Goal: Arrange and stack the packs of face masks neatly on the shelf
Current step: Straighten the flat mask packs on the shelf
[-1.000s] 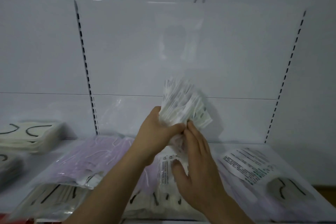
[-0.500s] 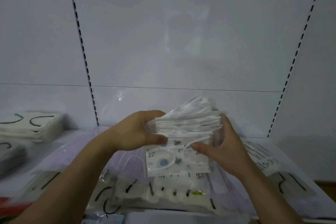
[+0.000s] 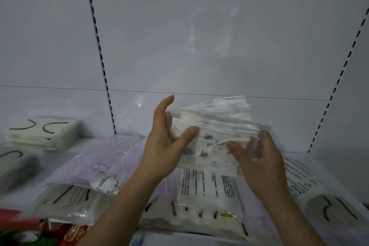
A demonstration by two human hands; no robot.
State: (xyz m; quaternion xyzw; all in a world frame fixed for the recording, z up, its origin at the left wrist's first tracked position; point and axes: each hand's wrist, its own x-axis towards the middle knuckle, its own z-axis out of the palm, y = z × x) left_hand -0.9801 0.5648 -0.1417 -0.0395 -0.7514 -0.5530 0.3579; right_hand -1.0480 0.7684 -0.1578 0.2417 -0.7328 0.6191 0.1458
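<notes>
I can make out no wording. Dense blocks of small dark print cover a clear mask pack (image 3: 207, 183) lying flat near the shelf's front edge, and greenish print covers another pack (image 3: 299, 177) toward the shelf's right end; both are too small and blurred to read. A red wrapper (image 3: 73, 233) below the front-left corner carries yellowish characters, also illegible.

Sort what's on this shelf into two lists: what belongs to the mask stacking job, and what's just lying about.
Part of the job:
- patterned mask pack, held between left hand and right hand
- lilac mask pack
- cream packs with black loops
- pack with printed label
- shelf

Lying about:
- red wrappers, bottom left
</notes>
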